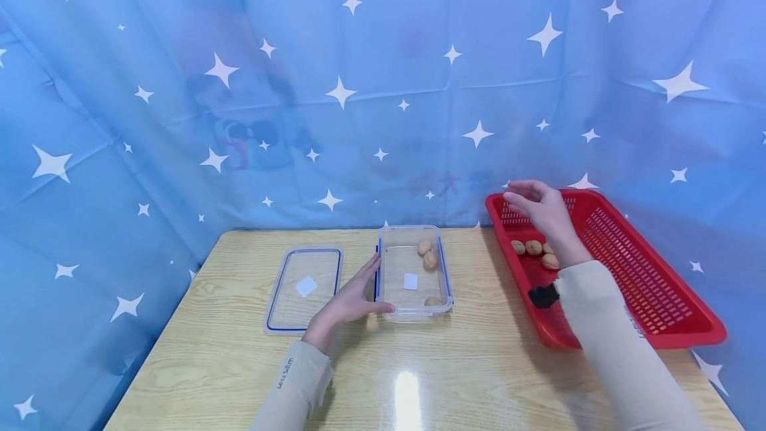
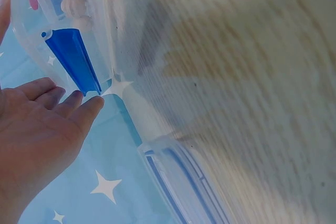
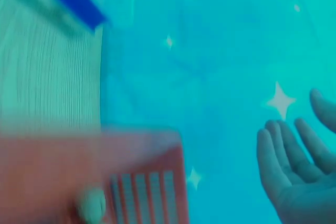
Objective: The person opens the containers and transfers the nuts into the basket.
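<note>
Left hand (image 1: 353,296), spread, is touching clear snap-lock box (image 1: 396,261) holding walnuts (image 1: 430,260); right hand (image 1: 544,213), thumb and fingers apart, is hovering over red slotted basket (image 1: 688,338).

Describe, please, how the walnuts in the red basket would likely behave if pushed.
The walnuts would probably roll, being rounded. The raised walls of the red basket would likely stop them. Looking like whole nuts, they are probably stiff and fairly light.
</note>
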